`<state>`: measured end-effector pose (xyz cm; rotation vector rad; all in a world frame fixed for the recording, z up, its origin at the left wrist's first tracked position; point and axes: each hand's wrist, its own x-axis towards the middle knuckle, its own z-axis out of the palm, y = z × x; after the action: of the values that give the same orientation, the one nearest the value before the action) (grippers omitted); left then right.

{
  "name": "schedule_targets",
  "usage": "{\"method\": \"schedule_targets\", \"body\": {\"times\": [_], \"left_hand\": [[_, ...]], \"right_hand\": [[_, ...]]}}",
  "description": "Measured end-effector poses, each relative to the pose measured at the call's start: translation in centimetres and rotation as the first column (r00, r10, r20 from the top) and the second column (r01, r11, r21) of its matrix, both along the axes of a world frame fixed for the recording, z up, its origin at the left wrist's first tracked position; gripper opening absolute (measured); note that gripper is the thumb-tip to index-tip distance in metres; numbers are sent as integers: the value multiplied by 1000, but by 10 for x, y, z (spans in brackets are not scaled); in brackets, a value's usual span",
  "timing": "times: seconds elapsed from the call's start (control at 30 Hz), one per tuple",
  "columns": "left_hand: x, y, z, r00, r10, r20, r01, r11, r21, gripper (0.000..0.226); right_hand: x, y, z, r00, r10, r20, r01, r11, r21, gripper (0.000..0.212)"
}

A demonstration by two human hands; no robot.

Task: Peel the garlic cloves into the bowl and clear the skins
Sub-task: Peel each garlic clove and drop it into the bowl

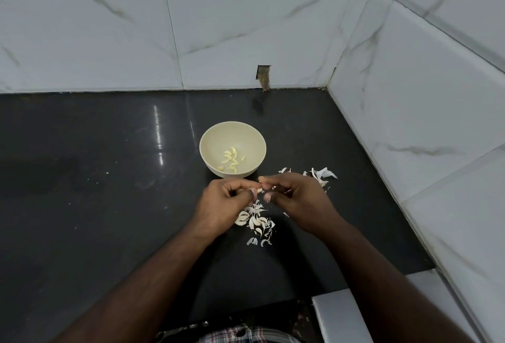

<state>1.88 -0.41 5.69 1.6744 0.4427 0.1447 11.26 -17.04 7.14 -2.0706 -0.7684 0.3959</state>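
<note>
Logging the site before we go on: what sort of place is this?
Probably a home kitchen corner: a dark polished counter against marble-look wall tiles, with a bowl of peeled garlic on it.

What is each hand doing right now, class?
Left hand: fingers pinch a garlic clove.
Right hand: fingers curled, pinching at the same clove, apparently its skin.

We see the bowl [232, 150] on the worktop [95, 178] just beyond the left grip [218, 200] and right grip [297, 197], with peeled cloves [232, 159] lying in it. Between the two grips sits a small clove [261, 189]. Beneath and nearer than the grips lies a heap of skins [257, 221]; more skins [321, 174] lie right of the right grip, toward the side wall [423, 124].
</note>
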Motion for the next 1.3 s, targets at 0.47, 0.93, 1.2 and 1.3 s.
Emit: {"method": "schedule_targets", "body": {"times": [0.47, 0.93, 1.2, 1.3], "left_hand": [[-2, -4, 7, 996, 85, 2, -78, 924, -374, 6], [0, -3, -1, 996, 38, 86, -34, 998, -50, 23], [3, -6, -2, 993, 96, 63, -77, 963, -260, 11], [5, -5, -2, 995, 86, 48, -67, 951, -302, 11]], "right_hand": [[-12, 11, -2, 996, -62, 70, 57, 996, 70, 13], [-16, 14, 9, 763, -131, -632, 293, 943, 158, 14], [-18, 22, 5, 832, -122, -542, 255, 950, 178, 23], [-17, 21, 2, 837, -117, -535, 251, 950, 186, 21]]}}
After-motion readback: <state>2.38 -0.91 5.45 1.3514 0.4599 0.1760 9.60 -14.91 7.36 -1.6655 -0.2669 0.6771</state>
